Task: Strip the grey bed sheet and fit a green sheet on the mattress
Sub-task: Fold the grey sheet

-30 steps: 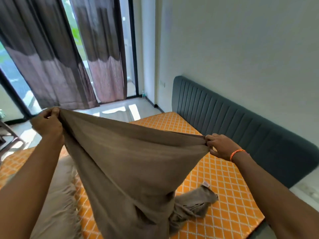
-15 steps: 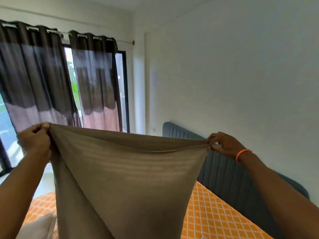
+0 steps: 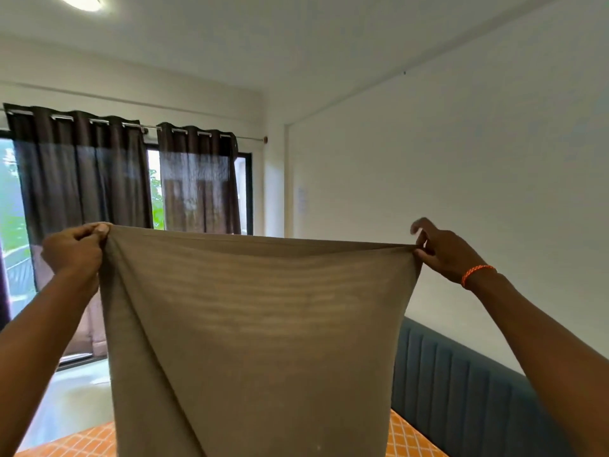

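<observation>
No legible text, labels, brands or numbers in the head view. One candidate only: a small pale sheet of paper (image 3: 301,200) fixed to the white wall (image 3: 428,192), right of centre in the frame, beside the window frame. Any print on it is too small and blurred to read. The grey bed sheet (image 3: 250,341), filling the lower centre, shows faint woven stripes but no tag or lettering on the side facing the camera.
</observation>
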Tool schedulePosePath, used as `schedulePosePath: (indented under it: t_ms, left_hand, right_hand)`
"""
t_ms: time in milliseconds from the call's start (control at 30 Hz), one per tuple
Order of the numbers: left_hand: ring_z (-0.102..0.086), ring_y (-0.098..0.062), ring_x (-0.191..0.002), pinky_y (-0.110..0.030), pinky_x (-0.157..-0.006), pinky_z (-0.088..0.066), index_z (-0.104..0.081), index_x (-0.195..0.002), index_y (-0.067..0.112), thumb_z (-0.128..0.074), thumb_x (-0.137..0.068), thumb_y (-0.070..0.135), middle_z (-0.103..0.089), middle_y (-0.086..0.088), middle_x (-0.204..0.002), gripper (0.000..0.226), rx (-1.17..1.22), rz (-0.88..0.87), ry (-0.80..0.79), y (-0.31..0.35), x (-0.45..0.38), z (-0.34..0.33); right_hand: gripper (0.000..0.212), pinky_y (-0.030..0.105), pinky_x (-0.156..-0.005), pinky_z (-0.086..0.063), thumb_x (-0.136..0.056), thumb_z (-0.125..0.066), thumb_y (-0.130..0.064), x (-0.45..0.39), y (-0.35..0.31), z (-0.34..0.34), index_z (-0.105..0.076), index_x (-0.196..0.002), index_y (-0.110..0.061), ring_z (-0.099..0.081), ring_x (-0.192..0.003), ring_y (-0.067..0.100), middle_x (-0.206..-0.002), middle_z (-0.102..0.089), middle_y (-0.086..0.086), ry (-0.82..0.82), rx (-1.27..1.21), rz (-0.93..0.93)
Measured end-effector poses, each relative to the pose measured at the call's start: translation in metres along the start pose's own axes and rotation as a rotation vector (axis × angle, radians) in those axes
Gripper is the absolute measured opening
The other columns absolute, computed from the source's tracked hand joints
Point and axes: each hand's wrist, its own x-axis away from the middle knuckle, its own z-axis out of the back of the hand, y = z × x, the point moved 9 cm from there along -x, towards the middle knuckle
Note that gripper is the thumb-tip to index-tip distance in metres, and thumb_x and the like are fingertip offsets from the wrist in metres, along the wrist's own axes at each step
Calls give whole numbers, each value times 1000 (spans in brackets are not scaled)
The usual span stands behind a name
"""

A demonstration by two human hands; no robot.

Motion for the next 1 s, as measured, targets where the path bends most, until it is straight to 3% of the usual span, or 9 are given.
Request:
schedulePosePath:
  t_ms: [167,267,400,533,633,700,767,900,1000]
  left_hand:
    - [-62,-6,-83,-22,-90,-54,-75,-123,4,-71,-98,17,-73,-12,-102,28,-21,-86,-67,38,-4,-16]
    - [-63,-12,-85,-36,-97,-53,-73,-124,8,-74,-97,18,-73,-10,-103,28,-25,-107,-70,53,-5,-17]
    - [-64,-20,-95,-40,-97,-54,-77,-119,8,-78,-94,26,-75,-10,-111,31,-114,-168,-81,76,-9,-22]
    - [-64,-21,-71,-28,-66,-56,-75,-114,-1,-70,-100,17,-73,-16,-92,23,-229,-180,-84,91,-14,-39]
    - [-63,-16,-38,-22,-36,-52,-64,-112,-6,-54,-109,15,-67,-22,-73,23,-236,-58,-118,82,-21,-54]
    - [-69,-23,-42,-30,-39,-57,-54,-120,-5,-43,-112,11,-68,-30,-82,21,-210,51,-139,74,-22,-64]
    - [-73,-32,-52,-39,-43,-61,-47,-130,-9,-35,-110,3,-66,-39,-100,26,-172,108,-143,73,-25,-72]
    - [-76,-38,-64,-38,-50,-64,-52,-121,-8,-27,-106,-8,-61,-40,-115,29,-84,85,-215,97,-36,-90]
    - [-75,-42,-99,-44,-84,-65,-62,-95,3,-33,-107,-2,-71,-26,-105,32,-120,-89,-288,140,-40,-109]
  right_hand:
    - [17,41,-77,-51,-98,-59,-11,-35,20,14,-74,-101,-18,-60,-90,27,-91,-56,-3,51,55,-78]
    - [19,44,-74,-52,-98,-59,-7,-51,24,30,-71,-89,-18,-58,-84,28,-89,-53,2,121,-21,-120]
    - [15,35,-62,-56,-98,-63,-8,-64,35,51,-74,-89,-9,-59,-81,28,-111,-47,14,225,-205,-273]
    - [25,33,-70,-47,-96,-55,-14,-74,35,58,-70,-80,-24,-56,-71,26,-85,-66,7,219,-282,-443]
    - [24,26,-44,-44,-96,-48,-3,-82,32,53,-59,-75,-7,-59,-53,31,-74,-62,18,232,-490,-618]
    - [21,30,-36,-49,-101,-43,-2,-87,35,33,-56,-86,6,-65,-44,35,-71,-65,27,194,-806,-806]
    - [38,44,-49,-61,-107,-30,-13,-90,29,19,-53,-106,17,-72,-60,45,-74,-69,37,117,-1043,-889]
    - [37,57,-72,-62,-108,-26,-17,-112,16,30,-56,-115,4,-75,-95,36,-95,-76,26,109,-1106,-715]
    - [27,62,-81,-58,-103,-35,-17,-143,16,50,-57,-112,-2,-68,-106,31,-112,-72,16,207,-957,-569]
